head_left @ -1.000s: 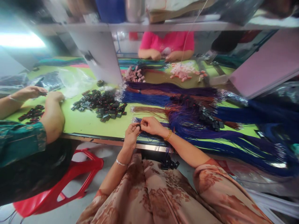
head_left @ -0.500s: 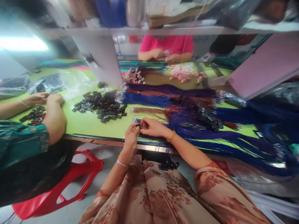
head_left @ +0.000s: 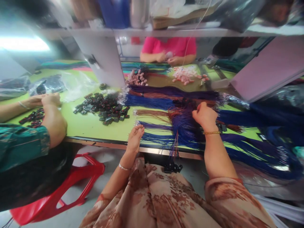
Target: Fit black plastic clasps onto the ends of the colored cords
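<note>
Blue-purple wires: a flat bundle of thin blue-purple wires with pale tips lay on the yellow-green tabletop, just right of the left hand; its long axis ran left to right, the tips pointing left.
Brown wires: a strip of thin copper-brown wires lay on the bundle's far side, roughly parallel, tips also left.
Hanging blocks: small black rectangular blocks dangled past the near table edge, their wires running from far to near.
Left hand: the left hand was at the near edge, fingers bent and bunched; whether they pinched anything could not be told.
Right hand: the right hand was over the tangled middle of the wires, fingers curled inward; its grip was hidden.
Block heap: a loose heap of small black-and-red blocks sat left of the left hand, on the far side.
Change: half a second earlier both hands had met at the near edge; the right had since moved right and farther off, while the left had barely shifted.
</note>
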Motion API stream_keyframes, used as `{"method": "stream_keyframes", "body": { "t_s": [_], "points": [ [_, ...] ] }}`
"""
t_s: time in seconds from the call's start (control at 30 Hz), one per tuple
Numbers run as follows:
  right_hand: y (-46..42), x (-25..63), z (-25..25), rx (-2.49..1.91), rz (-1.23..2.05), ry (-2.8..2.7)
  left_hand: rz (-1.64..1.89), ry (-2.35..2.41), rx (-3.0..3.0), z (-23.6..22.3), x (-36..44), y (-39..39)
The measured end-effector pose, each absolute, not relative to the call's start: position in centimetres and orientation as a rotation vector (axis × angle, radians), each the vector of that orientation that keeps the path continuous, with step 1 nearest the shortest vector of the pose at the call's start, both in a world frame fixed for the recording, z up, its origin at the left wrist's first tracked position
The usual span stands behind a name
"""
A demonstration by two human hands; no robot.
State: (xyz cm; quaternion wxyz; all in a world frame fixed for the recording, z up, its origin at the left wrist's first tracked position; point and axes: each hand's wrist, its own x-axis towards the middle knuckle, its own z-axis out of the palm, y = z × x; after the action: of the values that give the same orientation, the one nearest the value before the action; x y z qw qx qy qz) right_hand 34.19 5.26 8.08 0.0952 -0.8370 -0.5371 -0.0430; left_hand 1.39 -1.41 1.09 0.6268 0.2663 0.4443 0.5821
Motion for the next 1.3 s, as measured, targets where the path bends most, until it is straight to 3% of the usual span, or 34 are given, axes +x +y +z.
{"method": "stream_keyframes", "body": {
  "t_s": [0.13,0.23,0.43,0.7,0.9,1.07,1.3],
  "points": [
    [3.6,33.2,10.0,-2.415,-0.194,-1.683,1.346,1.15,0.893,1.9,-1.1,-0.2],
    [1.9,30.4,11.5,-2.121,-0.159,-1.769,1.363,1.527,1.421,2.5,-4.5,2.0],
    [0.5,20.9,8.2,-1.272,0.564,-2.478,0.837,1.956,2.15,2.2,-8.9,5.9],
    [1.1,16.8,4.2,-1.363,0.505,-2.683,0.615,2.047,2.331,1.6,-9.1,6.1],
    [1.1,17.4,5.1,-1.339,0.536,-2.621,0.952,2.003,2.068,2.0,-9.3,5.4],
    [1.8,16.7,5.6,-1.23,0.793,-2.41,1.448,1.555,1.256,2.5,-9.3,4.5],
    [3.4,13.4,6.2,-1.105,0.837,-2.356,1.476,1.106,0.638,2.6,-8.8,2.8]
  ]
}}
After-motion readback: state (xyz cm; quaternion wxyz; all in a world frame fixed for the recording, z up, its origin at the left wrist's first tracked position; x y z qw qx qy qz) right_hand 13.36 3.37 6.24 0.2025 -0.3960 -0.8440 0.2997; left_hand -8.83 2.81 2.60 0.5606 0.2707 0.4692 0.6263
